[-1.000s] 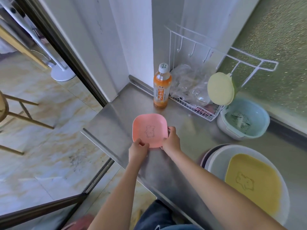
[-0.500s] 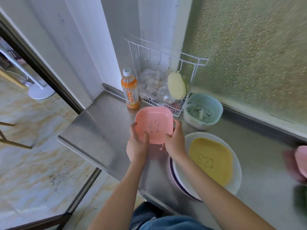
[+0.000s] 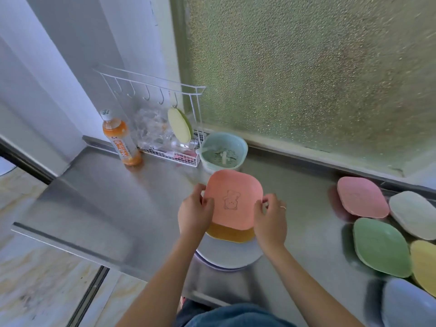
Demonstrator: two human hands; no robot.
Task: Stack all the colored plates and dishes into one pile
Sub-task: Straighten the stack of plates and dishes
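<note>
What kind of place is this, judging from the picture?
Probably a home kitchen or wash-up corner: a stainless steel counter, a white wire rack with hooks, and a teal colander bowl beside a frosted window.

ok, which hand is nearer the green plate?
Right. The right hand grips the coral plate's right edge, on the side facing the green plate; the left hand grips its far edge.

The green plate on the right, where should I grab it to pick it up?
Grab the green plate by its near-left rim, coming from the left. That edge faces bare counter, while the white plate and yellow plate crowd its other sides. Its raised rim looks easy to pinch.
</note>
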